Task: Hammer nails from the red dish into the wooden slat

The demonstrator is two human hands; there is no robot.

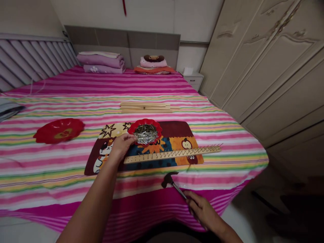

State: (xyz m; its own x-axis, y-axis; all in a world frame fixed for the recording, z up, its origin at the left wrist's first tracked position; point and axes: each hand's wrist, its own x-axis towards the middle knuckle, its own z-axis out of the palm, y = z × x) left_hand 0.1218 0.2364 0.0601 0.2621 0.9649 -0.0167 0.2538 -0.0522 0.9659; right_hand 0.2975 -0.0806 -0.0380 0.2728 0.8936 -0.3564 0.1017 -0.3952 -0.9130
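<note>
A red scalloped bowl (159, 139) full of loose silver nails (146, 133) rests on a patterned mat (174, 130). At the bowl's left edge, the fingers of my left hand (123, 145) are pinched together beside the nails; what they hold, if anything, is too small to tell. In front of the bowl lies a long wooden strip (172, 154) with rows of nails standing up along most of its length and small marks or holes at its left end. My right hand (199, 206) is wrapped around the handle of a claw hammer (170, 179), whose head hangs just in front of the mat.
Behind the mat several plain wooden strips (145, 107) lie together on the striped bedspread (76, 162). A red scalloped plate (59, 131) is at left. Folded bedding (101, 62) stands by the headboard (152, 42). A wardrobe (265, 60) flanks the bed on the right.
</note>
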